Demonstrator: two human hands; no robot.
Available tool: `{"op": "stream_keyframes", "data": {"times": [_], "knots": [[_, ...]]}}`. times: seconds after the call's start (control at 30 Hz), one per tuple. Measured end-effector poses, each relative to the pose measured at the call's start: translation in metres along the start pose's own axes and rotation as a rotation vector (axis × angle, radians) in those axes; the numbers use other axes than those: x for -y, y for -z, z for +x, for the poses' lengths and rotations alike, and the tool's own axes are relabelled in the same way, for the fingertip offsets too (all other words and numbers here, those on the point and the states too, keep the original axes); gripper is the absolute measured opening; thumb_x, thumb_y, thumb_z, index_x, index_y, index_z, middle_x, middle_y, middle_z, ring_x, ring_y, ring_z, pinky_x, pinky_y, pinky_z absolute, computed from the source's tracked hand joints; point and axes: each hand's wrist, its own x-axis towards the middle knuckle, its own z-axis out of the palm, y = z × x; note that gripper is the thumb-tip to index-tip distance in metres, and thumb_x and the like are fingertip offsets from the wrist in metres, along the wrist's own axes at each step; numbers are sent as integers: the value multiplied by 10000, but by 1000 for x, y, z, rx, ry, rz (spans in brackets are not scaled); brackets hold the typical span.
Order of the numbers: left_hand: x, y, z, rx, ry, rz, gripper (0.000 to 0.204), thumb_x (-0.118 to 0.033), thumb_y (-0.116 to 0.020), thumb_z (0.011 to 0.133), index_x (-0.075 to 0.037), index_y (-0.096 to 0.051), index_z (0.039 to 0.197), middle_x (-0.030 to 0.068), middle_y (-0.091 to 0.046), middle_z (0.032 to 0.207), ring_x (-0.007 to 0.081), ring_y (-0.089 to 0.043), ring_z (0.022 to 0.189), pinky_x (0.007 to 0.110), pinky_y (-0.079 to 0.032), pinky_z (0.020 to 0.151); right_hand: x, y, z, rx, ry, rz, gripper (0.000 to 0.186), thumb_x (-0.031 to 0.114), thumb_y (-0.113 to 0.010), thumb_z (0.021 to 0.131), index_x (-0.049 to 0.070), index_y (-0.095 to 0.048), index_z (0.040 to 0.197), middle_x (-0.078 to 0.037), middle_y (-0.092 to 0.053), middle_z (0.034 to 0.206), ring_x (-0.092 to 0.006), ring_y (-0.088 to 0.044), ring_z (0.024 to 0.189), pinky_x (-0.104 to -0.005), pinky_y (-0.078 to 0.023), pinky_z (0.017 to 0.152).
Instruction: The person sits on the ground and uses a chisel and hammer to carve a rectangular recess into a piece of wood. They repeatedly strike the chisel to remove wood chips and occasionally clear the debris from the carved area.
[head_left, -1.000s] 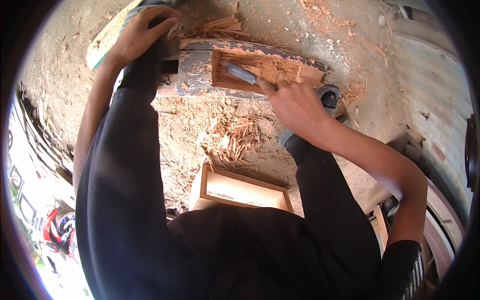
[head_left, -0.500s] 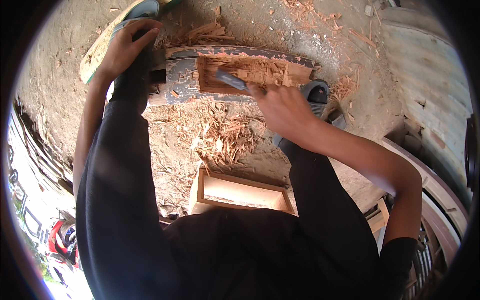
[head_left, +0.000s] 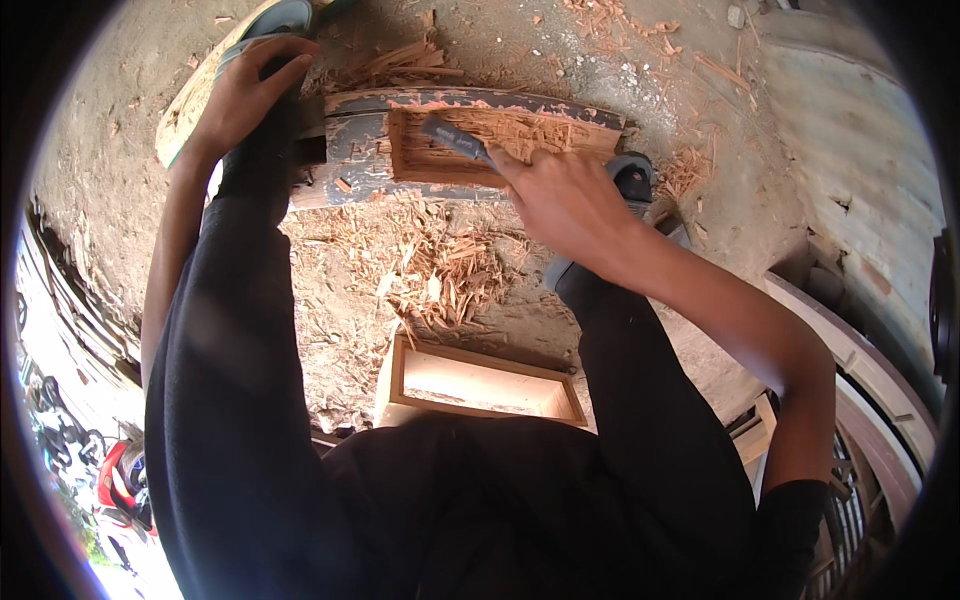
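My right hand [head_left: 570, 205] is closed around a chisel [head_left: 455, 137], whose flat grey blade points up and left over a carved rectangular recess [head_left: 510, 135]. The recess is cut into a curved wooden beam [head_left: 360, 150] with worn grey and pink paint. Its floor is rough and splintered. Whether the blade touches the wood, I cannot tell. My left hand [head_left: 250, 95] lies over my left foot, by the sandal strap, with the thumb apart from the fingers and no tool in it.
Loose wood shavings [head_left: 450, 270] heap on the dirt floor below the beam. A rectangular wooden frame box [head_left: 480, 385] stands between my legs. My right sandal [head_left: 632, 180] is at the beam's right end. Corrugated metal sheet [head_left: 840, 170] lines the right side.
The chisel has shifted slightly up and left in the recess, along with my right hand. My left hand stays on my foot. The beam shows a slight leftward shift in the picture.
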Motion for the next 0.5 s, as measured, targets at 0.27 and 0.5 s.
{"op": "stream_keyframes", "data": {"times": [0.27, 0.5], "knots": [[-3, 0, -1, 22, -8, -56, 278, -249, -544, 883, -54, -604, 1073, 88, -620, 1046, 177, -567, 1012, 289, -410, 893, -40, 1, -74, 124, -373, -157, 450, 140, -568, 807, 7, -477, 1228, -182, -596, 723, -356, -603, 627, -438, -498, 607], [-5, 2, -2, 18, 11, -25, 279, -243, -544, 884, -51, -601, 1078, 84, -617, 1051, 168, -559, 1020, 283, -401, 901, 4, 22, -44, 49, -173, 8, 419, 139, -560, 818, 30, -496, 1217, -183, -588, 712, -337, -606, 640, -433, -493, 607]]}}
